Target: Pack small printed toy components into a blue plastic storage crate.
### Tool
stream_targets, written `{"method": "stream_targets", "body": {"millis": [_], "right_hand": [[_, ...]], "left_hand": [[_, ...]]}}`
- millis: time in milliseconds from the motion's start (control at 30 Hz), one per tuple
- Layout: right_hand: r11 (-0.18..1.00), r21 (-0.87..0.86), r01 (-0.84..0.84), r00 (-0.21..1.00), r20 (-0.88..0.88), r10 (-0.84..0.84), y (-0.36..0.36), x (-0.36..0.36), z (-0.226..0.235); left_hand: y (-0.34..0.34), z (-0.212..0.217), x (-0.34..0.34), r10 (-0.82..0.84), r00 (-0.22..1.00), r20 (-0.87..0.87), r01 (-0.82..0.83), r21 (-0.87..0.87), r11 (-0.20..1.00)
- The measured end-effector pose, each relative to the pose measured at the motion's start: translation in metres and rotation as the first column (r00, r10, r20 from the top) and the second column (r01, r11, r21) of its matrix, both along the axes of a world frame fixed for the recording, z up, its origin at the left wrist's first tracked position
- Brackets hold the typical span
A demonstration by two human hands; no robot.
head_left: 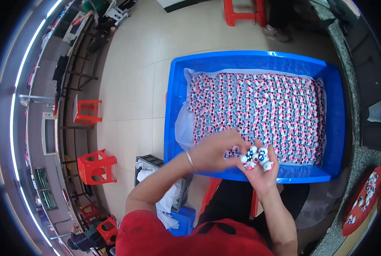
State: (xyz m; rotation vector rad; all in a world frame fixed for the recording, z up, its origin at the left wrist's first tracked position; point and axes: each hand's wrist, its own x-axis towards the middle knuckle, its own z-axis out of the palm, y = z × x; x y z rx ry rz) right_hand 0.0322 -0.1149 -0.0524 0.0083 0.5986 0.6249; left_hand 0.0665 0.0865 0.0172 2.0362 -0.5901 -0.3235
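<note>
Cupped palm up, my right hand [263, 179] holds several small white figurines [262, 154] with blue, pink and black markings. My left hand [214, 151], with a bracelet at its wrist, reaches across from the left. Its fingers curl down beside the held pieces and the thumb comes close to them; whatever is between the fingertips is hidden. Both hands are over the near side of a large blue tub [169, 128]. Closely set rows of similar figurines [258, 111] fill the tub on a whitish liner sheet [184, 132].
At right, a red tray [350, 224] carries more figurines beside a speckled counter edge [348, 85]. Below the tub's left corner stands a grey crate [145, 160] with white sheets, next to a blue bin [184, 222]. Red stools [97, 167] stand along the left; another person's shoe [276, 34] shows at the top.
</note>
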Motion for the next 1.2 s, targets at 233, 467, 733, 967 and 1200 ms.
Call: {"method": "stream_targets", "body": {"millis": [233,467,733,967,1200], "right_hand": [[0.981,-0.163,-0.105,0.993,-0.073,0.094,0.005,-0.016,0.006],[0.992,-0.095,-0.082,0.995,-0.07,0.076,0.011,-0.009,0.012],[0.985,-0.124,-0.118,0.992,-0.066,0.111,0.007,-0.006,0.008],[0.987,-0.09,-0.132,0.991,-0.017,0.131,0.004,-0.007,0.004],[0.996,0.014,-0.083,0.997,-0.001,0.083,0.006,-0.004,0.0]], "left_hand": [[-0.012,-0.027,-0.036,-0.016,0.993,-0.114,0.026,0.087,0.996],[0.041,-0.043,-0.013,0.179,0.696,-0.696,-0.55,-0.356,0.756],[0.097,-0.096,0.022,0.173,0.936,0.308,-0.352,0.848,0.396],[0.12,-0.158,0.019,0.084,0.947,0.31,-0.321,0.894,0.314],[0.14,-0.18,0.033,-0.069,0.957,0.281,-0.255,0.931,0.262]]}}
